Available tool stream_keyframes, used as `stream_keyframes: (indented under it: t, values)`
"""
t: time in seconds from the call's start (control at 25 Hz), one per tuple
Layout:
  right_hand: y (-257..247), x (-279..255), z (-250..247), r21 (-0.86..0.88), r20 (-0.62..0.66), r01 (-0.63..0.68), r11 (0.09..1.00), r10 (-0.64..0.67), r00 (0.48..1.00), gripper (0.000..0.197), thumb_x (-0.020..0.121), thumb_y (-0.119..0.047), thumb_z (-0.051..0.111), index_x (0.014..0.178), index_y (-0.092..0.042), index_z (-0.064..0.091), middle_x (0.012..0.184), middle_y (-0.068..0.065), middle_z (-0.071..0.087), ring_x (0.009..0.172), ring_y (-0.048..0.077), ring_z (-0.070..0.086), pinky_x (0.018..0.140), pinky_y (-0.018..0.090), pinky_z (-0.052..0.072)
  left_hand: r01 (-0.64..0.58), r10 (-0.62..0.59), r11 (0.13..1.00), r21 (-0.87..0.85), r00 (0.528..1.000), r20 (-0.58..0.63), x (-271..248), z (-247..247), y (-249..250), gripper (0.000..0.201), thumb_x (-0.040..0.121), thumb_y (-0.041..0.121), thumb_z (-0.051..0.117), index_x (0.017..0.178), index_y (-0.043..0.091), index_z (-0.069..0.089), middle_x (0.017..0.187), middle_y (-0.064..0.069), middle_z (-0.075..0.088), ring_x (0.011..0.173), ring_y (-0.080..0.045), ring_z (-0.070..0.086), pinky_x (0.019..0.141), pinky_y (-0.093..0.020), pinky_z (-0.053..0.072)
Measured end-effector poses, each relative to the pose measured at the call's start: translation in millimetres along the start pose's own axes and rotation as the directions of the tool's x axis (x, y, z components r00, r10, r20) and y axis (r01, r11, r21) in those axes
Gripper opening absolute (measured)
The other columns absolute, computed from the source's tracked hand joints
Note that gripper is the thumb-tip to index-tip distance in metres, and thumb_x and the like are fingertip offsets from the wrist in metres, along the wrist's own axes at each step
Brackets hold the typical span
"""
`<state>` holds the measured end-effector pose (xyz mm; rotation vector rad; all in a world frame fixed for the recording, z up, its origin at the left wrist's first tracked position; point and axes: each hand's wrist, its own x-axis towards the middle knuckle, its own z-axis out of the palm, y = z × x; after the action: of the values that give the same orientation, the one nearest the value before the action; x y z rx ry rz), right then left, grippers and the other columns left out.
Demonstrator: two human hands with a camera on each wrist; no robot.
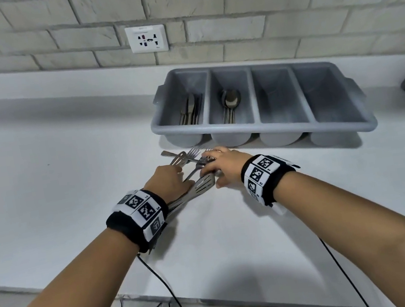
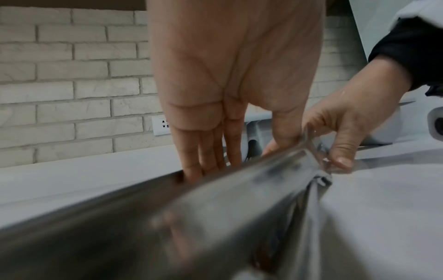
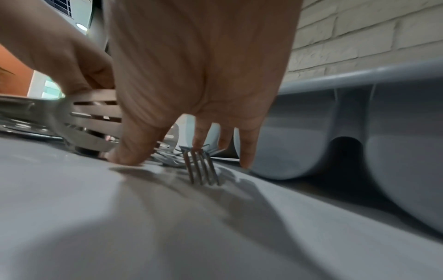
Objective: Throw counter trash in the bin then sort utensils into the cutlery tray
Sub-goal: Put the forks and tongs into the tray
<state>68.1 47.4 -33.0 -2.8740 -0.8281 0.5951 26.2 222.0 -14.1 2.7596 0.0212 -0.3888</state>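
Both forearms reach over the white worktop (image 1: 36, 159) toward a loose pile of forks and slotted spatulas (image 1: 192, 165) lying just in front of the grey cutlery tray (image 1: 338, 120). Left hand (image 1: 167, 183) rests straight-fingered on the spatula handles; right hand (image 1: 222, 166) presses spread fingertips (image 3: 246, 161) onto the forks beside the tray. Knives (image 1: 189, 112) fill the tray's leftmost compartment, spoons (image 1: 230, 103) the next.

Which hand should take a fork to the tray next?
Right, probably. The right hand is already on the forks and sits nearer the cutlery tray; the left hand rests over the slotted spatulas, farther away.
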Motion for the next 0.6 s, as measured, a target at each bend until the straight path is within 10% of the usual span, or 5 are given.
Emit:
stream_keyframes:
  t: [0.28,0.36,0.6]
  values:
    - [6.4,4.5,7.3,0.045,-0.132,-0.087,0.995,0.092,0.987,0.015,0.078,-0.026,0.066,0.093,-0.023,0.069,0.123,-0.005,0.051,0.118,0.024,0.036,0.096,0.039,0.038,-0.109,0.112,0.991,-0.077,0.993,0.031,5.4,3.3,-2.9,0.057,0.079,0.061,0.054,0.119,0.019,0.057,0.114,-0.007,0.063,0.114,-0.028,0.055,0.094,-0.035,0.043]
    - [4.4,2.2,6.1,0.028,-0.158,-0.089,0.996,0.092,0.983,0.014,0.08,-0.024,0.063,0.093,-0.023,0.066,0.125,-0.004,0.048,0.121,0.025,0.036,0.096,0.041,0.036,-0.11,0.117,0.985,0.133,0.992,-0.044,-1.8,4.6,-5.5,0.078,0.06,0.069,0.065,0.123,0.025,0.051,0.119,-0.003,0.053,0.118,-0.027,0.049,0.096,-0.04,0.04]
    - [-3.2,13.4,-10.3,-0.132,-0.014,-0.019,0.991,0.018,1.0,0.094,0.071,-0.024,0.074,0.146,-0.029,0.019,0.16,-0.003,0.006,0.148,0.022,0.004,0.117,0.051,0.017,0.013,-0.026,0.991,0.133,0.996,0.091,-4.4,-1.0,-39.6,0.098,0.058,0.018,0.078,0.14,0.02,0.023,0.125,-0.013,0.05,0.107,-0.033,0.058,0.088,-0.042,0.051]
